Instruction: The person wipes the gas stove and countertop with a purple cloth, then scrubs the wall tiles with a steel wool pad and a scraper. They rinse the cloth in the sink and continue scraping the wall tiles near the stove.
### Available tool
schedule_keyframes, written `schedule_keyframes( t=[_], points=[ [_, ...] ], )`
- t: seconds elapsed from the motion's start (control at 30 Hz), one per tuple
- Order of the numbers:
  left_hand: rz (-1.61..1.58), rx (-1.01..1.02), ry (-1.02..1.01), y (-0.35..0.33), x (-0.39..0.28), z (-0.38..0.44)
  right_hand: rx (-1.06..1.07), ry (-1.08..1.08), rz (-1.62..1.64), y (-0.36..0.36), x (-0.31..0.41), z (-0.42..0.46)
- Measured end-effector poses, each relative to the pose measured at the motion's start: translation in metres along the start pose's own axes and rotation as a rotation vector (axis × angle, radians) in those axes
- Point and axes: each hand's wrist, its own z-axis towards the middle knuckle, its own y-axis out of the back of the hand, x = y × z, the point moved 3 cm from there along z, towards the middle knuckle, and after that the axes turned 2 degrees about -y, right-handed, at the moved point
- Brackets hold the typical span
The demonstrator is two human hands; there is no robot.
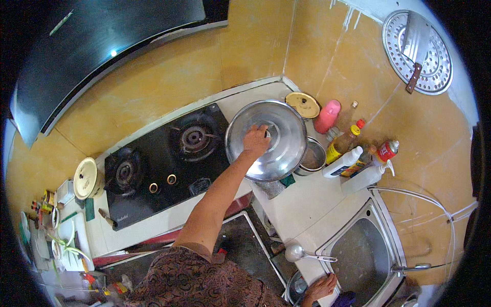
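Note:
My left hand (257,140) reaches forward and grips the knob of a large round metal lid (284,153). The lid sits in the corner of the counter, right of the gas stove, and hides what is beneath it. My right hand (322,287) rests low at the counter's front edge beside the sink (360,253); whether its fingers hold anything is unclear. Just above that hand, a metal ladle (295,253) lies across the counter edge, its slotted handle pointing to the sink. Partly behind the lid stands a metal pot (313,155).
A black two-burner gas stove (161,169) is at left, below a range hood (115,50). Bottles, including a pink one (327,117), line the right wall. A cleaver (416,42) hangs before a perforated steamer plate (441,73). Scallions (69,245) lie on a white board.

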Motion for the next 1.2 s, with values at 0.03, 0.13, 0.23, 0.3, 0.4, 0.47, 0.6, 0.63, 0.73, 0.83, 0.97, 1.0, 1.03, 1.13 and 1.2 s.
schedule_keyframes(
  t=[0.03, 0.13, 0.23, 0.3, 0.4, 0.47, 0.6, 0.63, 0.73, 0.83, 0.97, 1.0, 1.03, 1.13, 1.2],
  points=[
    [-0.012, -0.006, -0.01, -0.003, 0.005, 0.004, -0.014, 0.02, -0.01, 0.001, 0.004, 0.0],
    [0.043, 0.069, 0.016, -0.002, 0.014, 0.014, 0.021, -0.004, 0.009, 0.001, 0.008, 0.002],
    [-0.056, -0.036, -0.086, 0.01, -0.009, 0.016, 0.025, -0.004, 0.01, -0.005, 0.001, 0.002],
    [-0.173, -0.109, -0.127, 0.03, -0.038, 0.018, -0.013, 0.035, 0.007, -0.002, -0.006, 0.002],
    [-0.202, -0.21, -0.201, 0.084, -0.061, 0.015, -0.002, 0.033, 0.003, 0.004, -0.001, 0.004],
    [-0.177, -0.238, -0.248, 0.122, -0.052, 0.013, -0.186, 0.153, -0.052, 0.019, 0.023, 0.006],
    [-0.097, -0.332, -0.161, 0.193, -0.028, -0.003, -0.344, 0.263, -0.04, 0.03, 0.026, 0.009],
    [-0.059, -0.348, -0.144, 0.204, -0.015, -0.01, -0.308, 0.221, -0.041, 0.03, 0.024, 0.008],
    [0.074, -0.386, -0.026, 0.239, 0.051, -0.045, -0.233, 0.281, -0.002, 0.034, 0.029, 0.006],
    [0.197, -0.434, 0.064, 0.27, 0.11, -0.092, -0.209, 0.226, -0.049, 0.03, 0.028, 0.0],
    [0.279, -0.435, 0.201, 0.285, 0.169, -0.14, -0.294, 0.182, -0.08, -0.042, -0.03, -0.004],
    [0.27, -0.372, 0.293, 0.288, 0.181, -0.152, -0.326, 0.151, -0.128, -0.05, -0.053, -0.002],
    [0.277, -0.395, 0.304, 0.295, 0.192, -0.167, -0.083, 0.183, -0.011, -0.053, -0.063, 0.011],
    [0.412, -0.346, 0.35, 0.315, 0.276, -0.207, -0.03, 0.081, 0.007, -0.038, -0.029, 0.008],
    [0.419, -0.242, 0.524, 0.324, 0.297, -0.212, -0.031, 0.076, 0.011, -0.039, -0.027, 0.012]
  ],
)
